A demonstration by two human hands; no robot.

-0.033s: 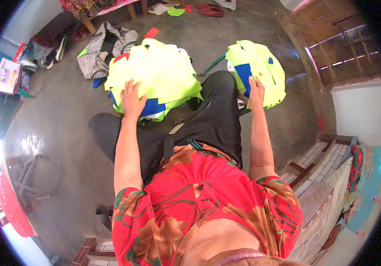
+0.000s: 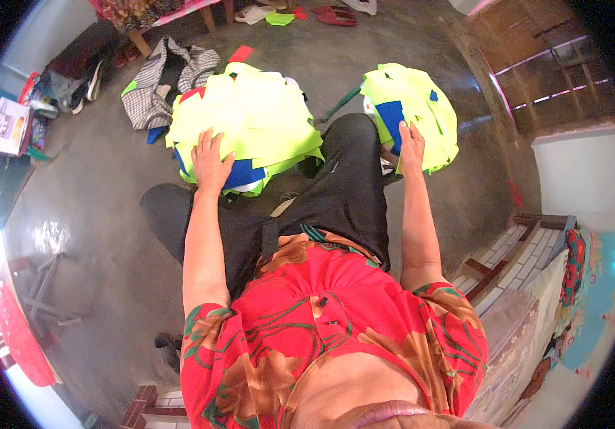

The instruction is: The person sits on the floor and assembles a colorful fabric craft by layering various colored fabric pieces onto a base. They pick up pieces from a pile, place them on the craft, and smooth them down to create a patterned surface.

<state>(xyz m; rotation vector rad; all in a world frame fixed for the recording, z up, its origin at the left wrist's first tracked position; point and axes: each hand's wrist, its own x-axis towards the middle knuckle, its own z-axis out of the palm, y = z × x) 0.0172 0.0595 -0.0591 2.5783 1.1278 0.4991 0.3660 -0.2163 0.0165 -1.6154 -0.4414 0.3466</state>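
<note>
A wide heap of neon-yellow cloth pieces (image 2: 250, 114), with some blue, red and white among them, lies on the floor in front of me. My left hand (image 2: 212, 164) rests on its near left edge beside a blue patch, fingers spread. Right of my bent knee is a smaller neon-yellow cloth pile (image 2: 429, 121). My right hand (image 2: 412, 149) touches that pile's near side, next to a blue cloth piece (image 2: 390, 121). Its fingers are stretched out and close together, and I see nothing gripped in them.
A striped grey-and-white garment (image 2: 149, 104) lies behind the big heap on the left. Farther back are red footwear (image 2: 335, 16) and a table with wooden legs (image 2: 138, 41). A red plastic chair (image 2: 21, 336) stands at left, and a dark green rod (image 2: 342, 104) lies between the piles.
The whole view has shifted very slightly to the left. Both hands stay in the same places on the two cloth piles.
</note>
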